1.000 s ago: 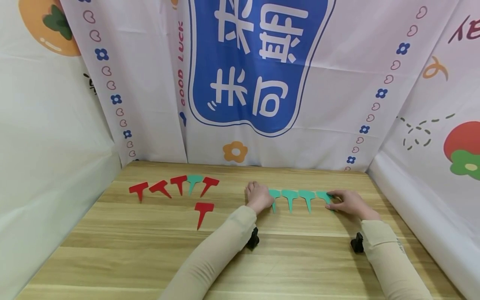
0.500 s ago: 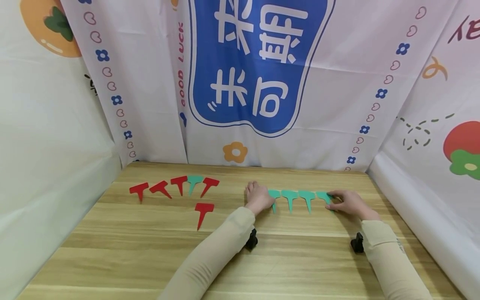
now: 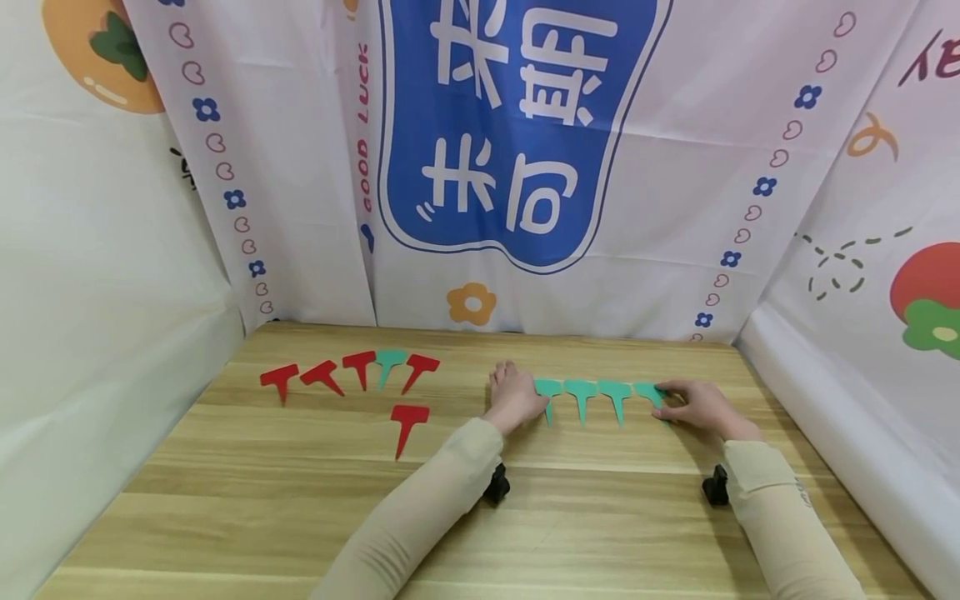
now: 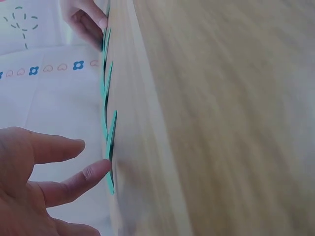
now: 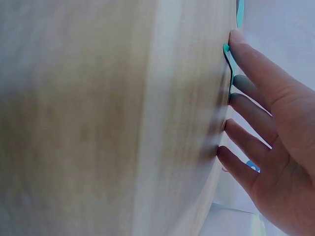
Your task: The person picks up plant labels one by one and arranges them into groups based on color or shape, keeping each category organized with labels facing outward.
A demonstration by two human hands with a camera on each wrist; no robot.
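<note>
Four teal T-shaped plant labels lie in a row with their stems toward the person, and my hands are at its two ends. My left hand (image 3: 516, 397) is at the leftmost label (image 3: 549, 389); in the left wrist view a fingertip (image 4: 104, 166) touches that label while the neighbouring finger stays raised. At the other end, my right hand (image 3: 701, 405) touches the rightmost label (image 3: 646, 390), partly covering it. In the right wrist view this label (image 5: 230, 64) lies between the thumb and the fairly straight fingers (image 5: 253, 110), whose tips rest on the table.
On the left of the wooden table (image 3: 247, 517), several red plant labels (image 3: 358, 362) and one teal label (image 3: 389, 359) lie loosely. A lone red label (image 3: 408, 417) lies nearer. Printed cloth (image 3: 300, 208) hangs behind the table, with white cloth at both sides.
My left hand and forearm have shifted very slightly to the left. The right hand and all the labels look unmoved.
</note>
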